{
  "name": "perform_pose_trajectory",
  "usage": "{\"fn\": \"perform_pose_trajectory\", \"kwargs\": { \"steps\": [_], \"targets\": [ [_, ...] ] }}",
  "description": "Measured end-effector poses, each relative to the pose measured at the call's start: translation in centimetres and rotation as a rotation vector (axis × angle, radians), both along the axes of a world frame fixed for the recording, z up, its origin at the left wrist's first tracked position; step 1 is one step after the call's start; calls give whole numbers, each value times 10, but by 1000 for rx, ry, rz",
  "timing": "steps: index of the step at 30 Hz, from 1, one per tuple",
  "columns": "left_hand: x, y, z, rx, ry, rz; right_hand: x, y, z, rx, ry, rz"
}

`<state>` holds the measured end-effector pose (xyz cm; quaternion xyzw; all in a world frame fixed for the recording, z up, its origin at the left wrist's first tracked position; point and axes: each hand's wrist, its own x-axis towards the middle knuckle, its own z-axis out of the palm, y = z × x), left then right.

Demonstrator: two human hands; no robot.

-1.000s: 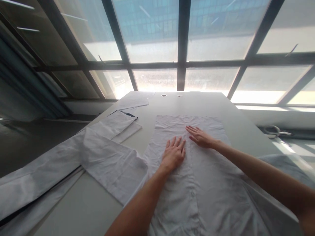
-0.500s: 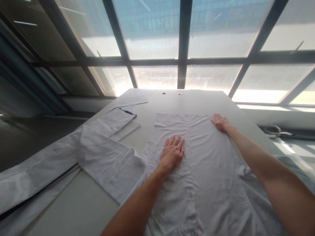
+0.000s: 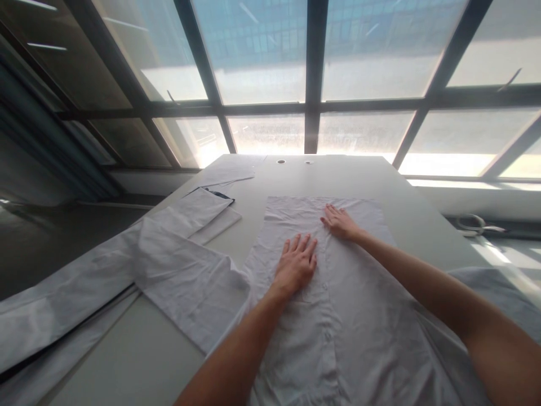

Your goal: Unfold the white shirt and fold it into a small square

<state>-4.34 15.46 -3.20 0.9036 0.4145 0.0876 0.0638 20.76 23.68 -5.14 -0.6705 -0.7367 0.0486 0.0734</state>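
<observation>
A white buttoned shirt (image 3: 363, 304) lies spread on the white table (image 3: 422, 225), its straight edge toward the window and its button strip running down the middle. My left hand (image 3: 296, 264) rests flat on the cloth left of the button strip, fingers spread. Higher up, near the top edge and just right of the strip, my right hand (image 3: 339, 223) lies on the fabric with its fingers stretched out. Neither hand grips anything. Creases run through the shirt around both hands.
More white garments (image 3: 181, 270) with dark trim lie folded along the table's left side. Two round holes (image 3: 281, 162) sit near the far edge. Large framed windows (image 3: 262, 56) stand behind. A pale ring-shaped object (image 3: 470, 223) is beyond the right edge.
My right hand has moved left from the shirt's upper right edge to near the button strip. My left hand has stayed in place.
</observation>
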Motion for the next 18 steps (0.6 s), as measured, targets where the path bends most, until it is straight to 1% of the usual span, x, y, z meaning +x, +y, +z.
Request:
{"fn": "perform_pose_trajectory", "kwargs": {
  "steps": [2, 5, 7, 9, 11, 14, 16, 18],
  "targets": [
    [0, 1, -1, -2, 4, 1, 16, 19, 4, -6, 24, -136],
    [0, 1, -2, -8, 9, 4, 36, 45, 10, -13, 77, -240],
    [0, 0, -2, -8, 6, 4, 40, 53, 12, -4, 97, -283],
    [0, 0, -1, -8, 2, 4, 37, 54, 13, 33, 105, -312],
    [0, -1, 0, -6, -2, 3, 26, 46, 13, 83, 114, -321],
    [1, 0, 0, 1, -1, -4, -1, 23, 11, 125, 127, -297],
    [1, 1, 0, 0, 7, -6, -24, 2, 8, 133, 128, -234],
    [2, 2, 0, -4, 16, 1, -46, -19, 4, 130, 110, -137]
  ]
}}
